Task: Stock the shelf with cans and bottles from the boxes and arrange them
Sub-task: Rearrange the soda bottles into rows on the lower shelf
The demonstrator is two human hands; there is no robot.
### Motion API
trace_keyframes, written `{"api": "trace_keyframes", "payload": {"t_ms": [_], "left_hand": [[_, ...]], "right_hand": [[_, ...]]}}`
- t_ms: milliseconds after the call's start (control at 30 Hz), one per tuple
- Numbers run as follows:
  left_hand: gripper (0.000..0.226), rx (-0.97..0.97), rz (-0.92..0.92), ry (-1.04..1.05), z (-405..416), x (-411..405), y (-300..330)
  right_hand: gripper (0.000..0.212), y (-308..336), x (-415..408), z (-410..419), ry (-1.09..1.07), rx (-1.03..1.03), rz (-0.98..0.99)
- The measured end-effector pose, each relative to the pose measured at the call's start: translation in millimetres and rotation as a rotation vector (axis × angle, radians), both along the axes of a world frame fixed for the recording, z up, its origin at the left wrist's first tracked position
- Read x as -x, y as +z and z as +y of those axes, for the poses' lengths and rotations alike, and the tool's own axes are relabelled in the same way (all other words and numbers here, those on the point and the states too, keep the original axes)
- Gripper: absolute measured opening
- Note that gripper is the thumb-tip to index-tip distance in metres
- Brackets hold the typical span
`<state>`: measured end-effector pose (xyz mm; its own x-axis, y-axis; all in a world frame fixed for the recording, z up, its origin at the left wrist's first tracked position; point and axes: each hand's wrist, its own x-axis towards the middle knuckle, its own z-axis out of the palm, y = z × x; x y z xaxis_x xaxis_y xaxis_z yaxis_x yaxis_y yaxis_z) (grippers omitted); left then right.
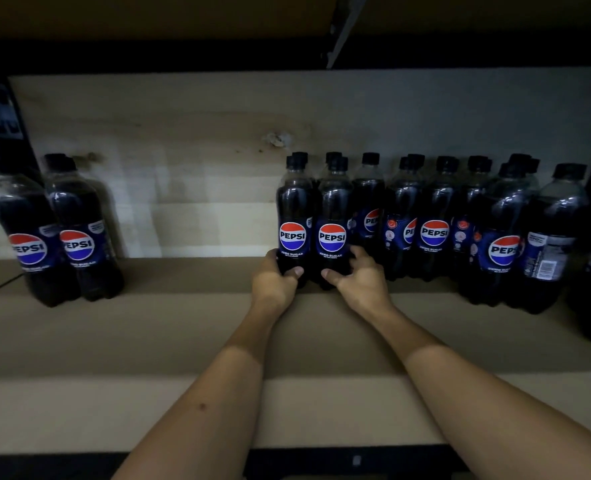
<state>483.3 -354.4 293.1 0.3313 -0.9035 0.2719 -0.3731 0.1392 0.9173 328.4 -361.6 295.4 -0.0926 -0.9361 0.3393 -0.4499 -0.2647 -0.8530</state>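
A wide brown shelf (148,341) runs across the view, with a pale back panel (190,133) behind it and a dark board overhead. Along the far right stands a crowded row of cola bottles (436,216), dark with black caps and red, white and blue labels, touching one another. At the far left, well apart from that row, is a small group of the same bottles (58,230). At the left end of the row two bottles stand upright side by side. The left hand (275,282) grips the base of the left bottle (294,216), fingers curled round it, thumb in front. The right hand (360,280) grips the base of the right bottle (334,220) the same way.
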Motion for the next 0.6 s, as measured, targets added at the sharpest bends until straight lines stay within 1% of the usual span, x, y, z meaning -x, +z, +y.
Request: {"api": "trace_keyframes", "payload": {"t_ms": [133,233,367,500,600], "left_hand": [[0.046,0.018,-0.098,0.037,29.9,-29.8,3.1],[0.045,0.035,-0.144,0.04,57.4,-61.0,2.6],[0.045,0.046,-0.141,0.051,94.2,-106.4,1.1],[0.044,0.006,-0.082,0.086,136.7,-150.4,3.3],[0.047,-0.02,-0.117,0.185,170.9,-188.0,4.7]], "right_hand": [[0.064,3.9,-21.1,26.3,0.035,0.044,0.058],[0.063,2.8,-43.9,49.3,0.095,0.074,0.061],[0.063,-0.2,-84.2,81.0,0.157,0.07,0.067],[0.065,-2.6,-135.2,108.0,0.221,0.047,0.033],[0.062,-5.4,-176.3,130.0,0.306,0.05,-0.001]]}}
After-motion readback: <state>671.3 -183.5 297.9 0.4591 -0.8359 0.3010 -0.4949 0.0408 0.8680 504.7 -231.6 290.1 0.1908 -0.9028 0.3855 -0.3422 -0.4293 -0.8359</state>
